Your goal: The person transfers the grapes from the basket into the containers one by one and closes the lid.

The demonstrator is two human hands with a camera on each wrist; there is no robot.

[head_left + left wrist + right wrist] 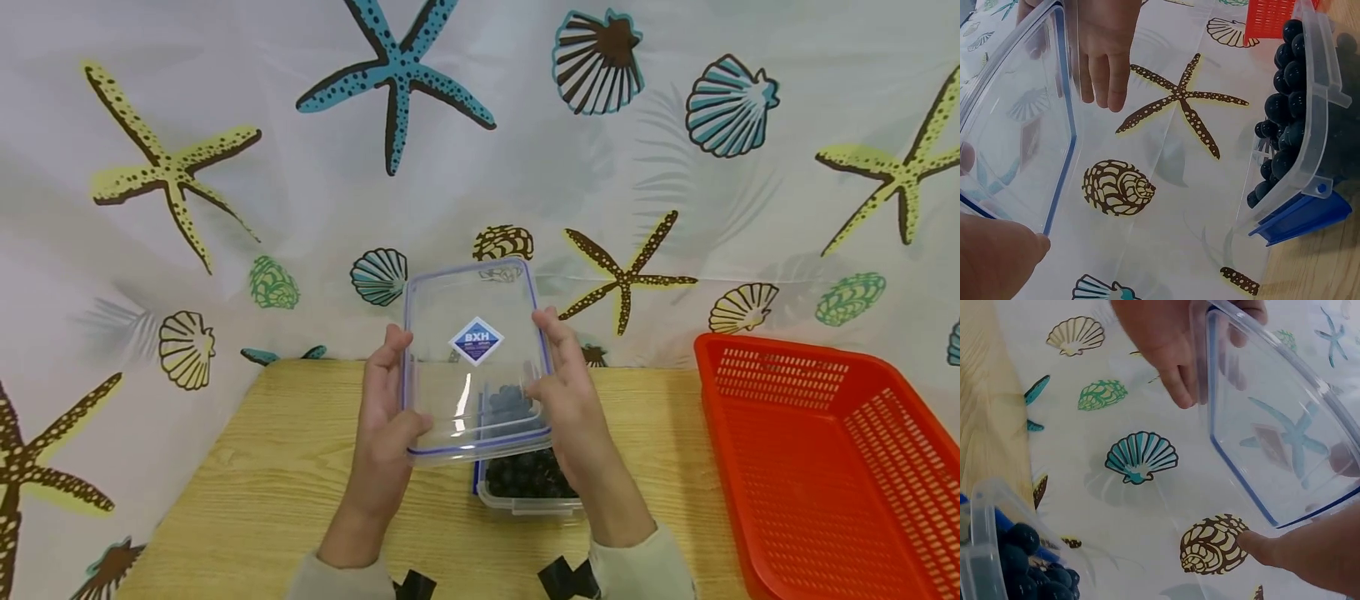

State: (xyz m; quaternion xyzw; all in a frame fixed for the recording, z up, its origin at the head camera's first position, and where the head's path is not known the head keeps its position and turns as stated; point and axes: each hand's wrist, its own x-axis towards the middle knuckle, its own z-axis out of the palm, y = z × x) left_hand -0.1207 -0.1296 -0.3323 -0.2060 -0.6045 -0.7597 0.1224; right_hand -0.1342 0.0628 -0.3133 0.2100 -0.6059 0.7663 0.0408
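A clear plastic lid (442, 392) with a blue seal and a diamond-shaped BXH sticker (477, 341) is raised and tilted between both hands. My left hand (386, 417) grips its left edge, thumb on the near face. On the opposite edge, my right hand (573, 408) holds it the same way, fingers behind. Below and partly behind the lid, a clear plastic container (517, 504) with blue clips stands on the table. Dark round grapes (525, 475) fill it; in the left wrist view the grapes (1288, 106) reach up to its rim.
A red perforated plastic basket (810, 467) stands at the right of the wooden table (262, 483). Behind the table hangs a white cloth (315, 208) printed with starfish and shells. Black devices (558, 577) sit near the wrists at the bottom.
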